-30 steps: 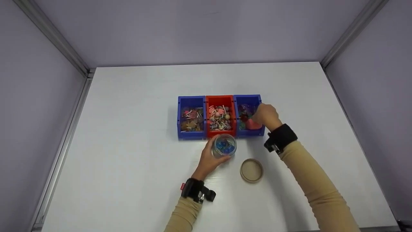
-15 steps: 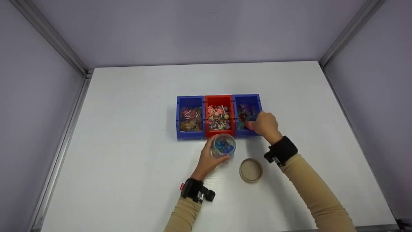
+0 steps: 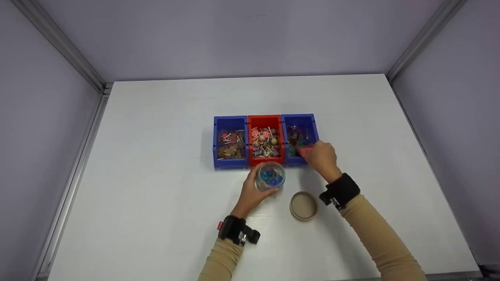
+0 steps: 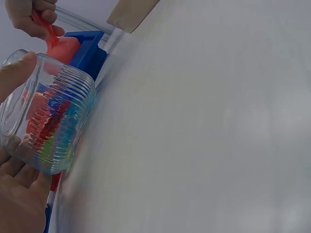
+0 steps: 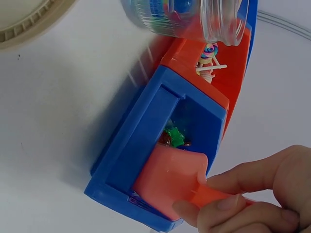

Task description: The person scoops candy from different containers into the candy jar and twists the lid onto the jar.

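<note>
My left hand [image 3: 251, 193] grips a clear ribbed glass jar [image 4: 63, 107] on the table, thumb on one side and fingers on the other. Blue and other coloured pieces lie in the jar. My right hand [image 3: 323, 157] holds a pinkish-red scoop [image 5: 172, 177] by its handle. The scoop's head is down inside the right blue bin [image 5: 131, 141], over green, red and purple translucent pieces [image 3: 297, 134]. In the right wrist view the scoop's back faces the camera, so what it carries is hidden.
A red bin [image 3: 265, 120] of small lollipop pieces sits in the middle of the row, with another blue bin [image 3: 230, 164] of coloured pieces at its left. A round beige lid [image 3: 304, 205] lies on the white table [image 3: 156, 175], right of the jar. Grey walls [image 3: 250, 39] surround the table.
My right hand has drawn back toward the near edge of the right blue bin, bringing the scoop with it. The left hand and the jar stay in place.
</note>
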Action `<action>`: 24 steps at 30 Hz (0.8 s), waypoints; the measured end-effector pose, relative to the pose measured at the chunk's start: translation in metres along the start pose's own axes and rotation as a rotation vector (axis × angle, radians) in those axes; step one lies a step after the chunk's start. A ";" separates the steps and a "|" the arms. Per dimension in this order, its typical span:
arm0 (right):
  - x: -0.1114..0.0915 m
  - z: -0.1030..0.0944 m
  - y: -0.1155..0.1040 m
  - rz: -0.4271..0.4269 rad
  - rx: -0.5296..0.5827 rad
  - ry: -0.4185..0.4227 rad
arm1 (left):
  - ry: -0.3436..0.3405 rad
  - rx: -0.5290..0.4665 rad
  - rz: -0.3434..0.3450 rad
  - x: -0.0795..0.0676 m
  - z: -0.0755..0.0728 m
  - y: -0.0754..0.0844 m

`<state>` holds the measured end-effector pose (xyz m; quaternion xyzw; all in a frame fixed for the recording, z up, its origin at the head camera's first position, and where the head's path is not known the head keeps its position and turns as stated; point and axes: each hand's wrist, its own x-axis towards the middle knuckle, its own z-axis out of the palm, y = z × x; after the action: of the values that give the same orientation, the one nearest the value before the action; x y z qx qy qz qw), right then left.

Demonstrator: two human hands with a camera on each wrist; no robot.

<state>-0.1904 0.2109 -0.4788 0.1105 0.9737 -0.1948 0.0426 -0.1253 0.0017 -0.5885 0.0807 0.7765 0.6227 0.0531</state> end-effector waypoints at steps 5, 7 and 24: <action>-0.004 0.008 0.001 -0.035 0.029 0.089 | -0.005 -0.010 -0.021 0.000 -0.001 0.000; -0.006 0.012 0.002 -0.043 0.042 0.119 | -0.006 -0.015 -0.024 0.001 0.000 -0.001; -0.007 0.042 0.018 -0.034 0.140 0.172 | -0.003 -0.013 -0.019 0.000 0.000 -0.001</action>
<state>-0.1774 0.2095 -0.5228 0.1131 0.9594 -0.2528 -0.0525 -0.1259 0.0013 -0.5892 0.0739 0.7729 0.6273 0.0605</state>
